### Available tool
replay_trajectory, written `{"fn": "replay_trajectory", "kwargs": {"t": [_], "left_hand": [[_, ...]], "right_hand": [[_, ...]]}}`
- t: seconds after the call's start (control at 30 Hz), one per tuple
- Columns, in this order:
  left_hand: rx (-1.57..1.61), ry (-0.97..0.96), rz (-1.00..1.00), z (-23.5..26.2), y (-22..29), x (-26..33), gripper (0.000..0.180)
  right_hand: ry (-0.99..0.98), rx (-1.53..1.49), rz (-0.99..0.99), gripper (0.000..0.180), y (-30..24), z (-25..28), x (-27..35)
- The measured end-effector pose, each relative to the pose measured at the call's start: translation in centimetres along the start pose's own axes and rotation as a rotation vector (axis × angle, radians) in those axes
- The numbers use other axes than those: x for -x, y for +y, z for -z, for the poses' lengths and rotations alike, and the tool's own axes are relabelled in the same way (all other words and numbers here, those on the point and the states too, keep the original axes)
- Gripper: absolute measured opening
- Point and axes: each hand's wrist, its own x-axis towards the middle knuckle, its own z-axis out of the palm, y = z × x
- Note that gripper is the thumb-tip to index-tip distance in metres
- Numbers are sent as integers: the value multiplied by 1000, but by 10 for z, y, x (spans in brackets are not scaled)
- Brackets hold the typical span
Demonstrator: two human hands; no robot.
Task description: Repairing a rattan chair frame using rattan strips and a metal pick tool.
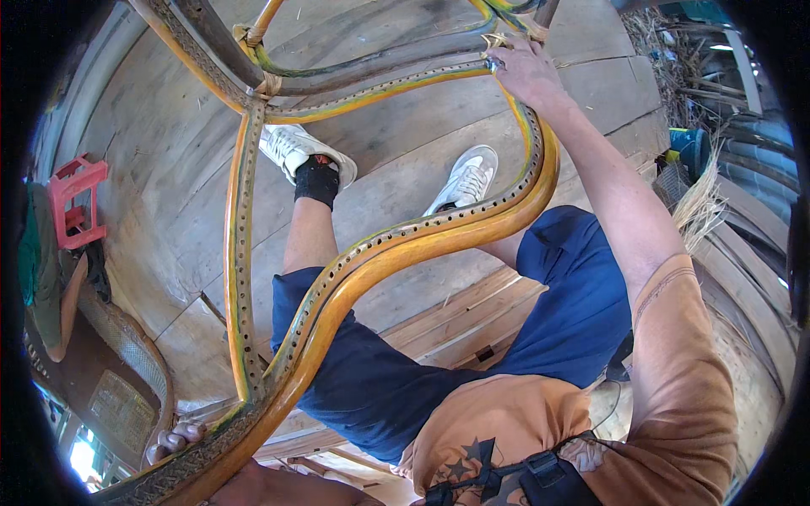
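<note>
Curved frame (405,253) beneath right fingers (509,57)

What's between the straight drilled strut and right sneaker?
Between the strut and right sneaker, the head view shows left leg, black sock, left sneaker and floorboards.

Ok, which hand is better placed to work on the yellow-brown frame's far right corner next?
Probably the right hand: it is at that corner, while the left hand curls around the frame's near end, at the lower left.
</note>
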Motion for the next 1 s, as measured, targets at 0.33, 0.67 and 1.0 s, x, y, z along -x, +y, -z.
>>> {"fn": "replay_trajectory", "kwargs": {"t": [0.33, 0.67, 1.0], "left_hand": [[112, -178, 62, 21, -5, -9, 95], [54, -21, -11, -10, 4, 6, 84], [87, -13, -82, -16, 3, 11, 87]], "right_hand": [[68, 19, -100, 38, -5, -4, 0], [85, 56, -38, 38, -10, -7, 4], [217, -743, -96, 33, 20, 16, 12]]}}
